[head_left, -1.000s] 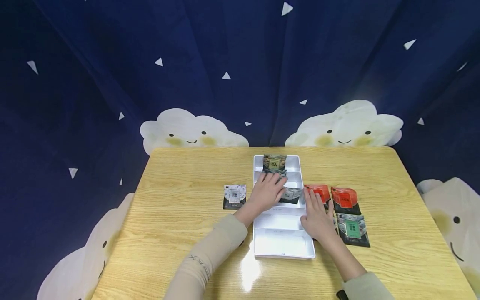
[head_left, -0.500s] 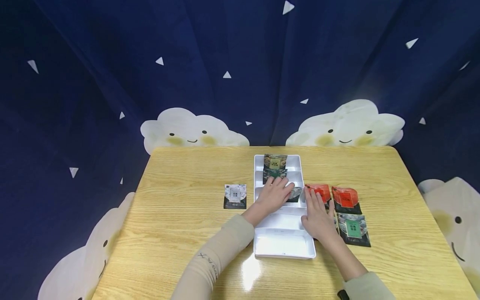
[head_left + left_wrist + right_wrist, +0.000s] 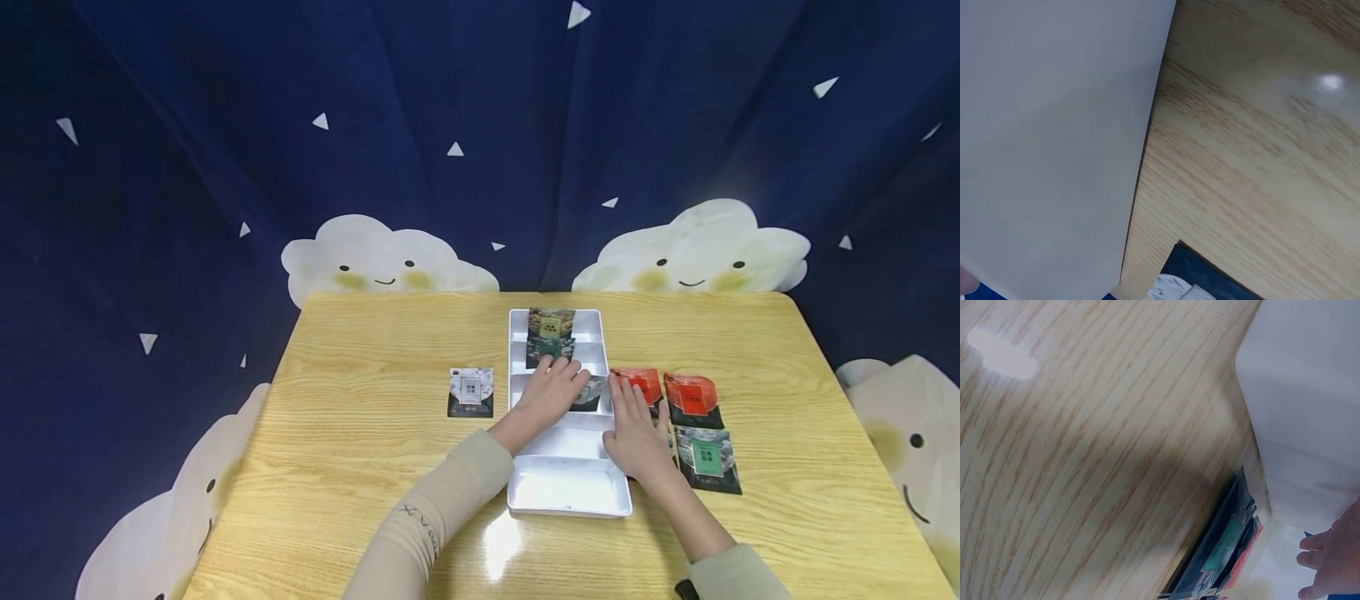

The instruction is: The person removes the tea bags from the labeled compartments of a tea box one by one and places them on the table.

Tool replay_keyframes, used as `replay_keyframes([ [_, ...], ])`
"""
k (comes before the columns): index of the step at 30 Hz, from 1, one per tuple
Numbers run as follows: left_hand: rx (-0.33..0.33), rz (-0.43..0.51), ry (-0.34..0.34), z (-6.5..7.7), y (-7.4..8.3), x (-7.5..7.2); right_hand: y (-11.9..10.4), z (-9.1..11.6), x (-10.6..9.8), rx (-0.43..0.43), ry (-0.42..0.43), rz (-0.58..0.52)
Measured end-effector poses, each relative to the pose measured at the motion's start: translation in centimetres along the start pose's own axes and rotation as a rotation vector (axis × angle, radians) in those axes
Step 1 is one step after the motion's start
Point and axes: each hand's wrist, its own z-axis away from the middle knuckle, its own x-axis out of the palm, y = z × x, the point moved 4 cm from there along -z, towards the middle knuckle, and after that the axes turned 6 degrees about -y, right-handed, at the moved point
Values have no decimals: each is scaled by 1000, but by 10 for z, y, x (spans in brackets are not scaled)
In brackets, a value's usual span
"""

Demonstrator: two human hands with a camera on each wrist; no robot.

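Observation:
A white organizer tray [image 3: 570, 486] with several compartments stands on the table. My left hand [image 3: 551, 392] reaches over its middle, palm down, fingers slightly bent. Its fingertips lie at the lower edge of a dark green sachet [image 3: 550, 346] in the second compartment. Partly under that hand is a grey-black sachet [image 3: 588, 393] in the third compartment. A sachet with a gold label [image 3: 551, 323] leans in the farthest one. My right hand [image 3: 640, 437] rests with straight fingers along the tray's right rim, over part of a red sachet [image 3: 647, 385].
Right of the tray lie another red sachet [image 3: 692, 398] and a green-labelled sachet [image 3: 707, 458]; one more is mostly hidden under the right hand. A white-and-black sachet [image 3: 471, 392] lies left of the tray. A dark blue curtain [image 3: 420, 167] hangs behind the wooden table [image 3: 360, 375].
My left hand has moved slightly toward me and to the right, uncovering the dark green sachet in the second compartment. My right hand has stayed in place.

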Motion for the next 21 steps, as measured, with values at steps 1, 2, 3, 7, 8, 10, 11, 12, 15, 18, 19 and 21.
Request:
replay_keyframes([
  [1,0,-2,0,0,0,0,0,0,0,2,0,3],
  [2,1,-3,2,1,0,-1,0,0,0,2,1,3],
  [3,0,-5,8,1,0,-1,0,0,0,1,1,3],
  [7,-9,-13,35,3,0,-3,0,0,-1,-3,3,0],
  [8,-13,-12,39,3,0,-3,0,0,-1,-4,5,0],
  [10,-22,-10,52,4,-1,-4,0,0,-1,-3,5,-1],
  [11,-28,-9,59,5,-1,-4,0,0,0,-3,6,-2],
  [12,-37,-4,70,6,-2,-5,0,0,0,-5,5,-7],
  [15,-73,-1,133,8,-5,-9,1,-1,1,-5,3,-14],
  [18,-115,13,229,11,-10,-17,1,0,1,-5,-2,-17],
  [19,-127,19,260,12,-12,-21,1,0,1,-2,-2,-13],
  [21,-145,33,317,14,-18,-28,1,0,1,2,-4,-12],
])
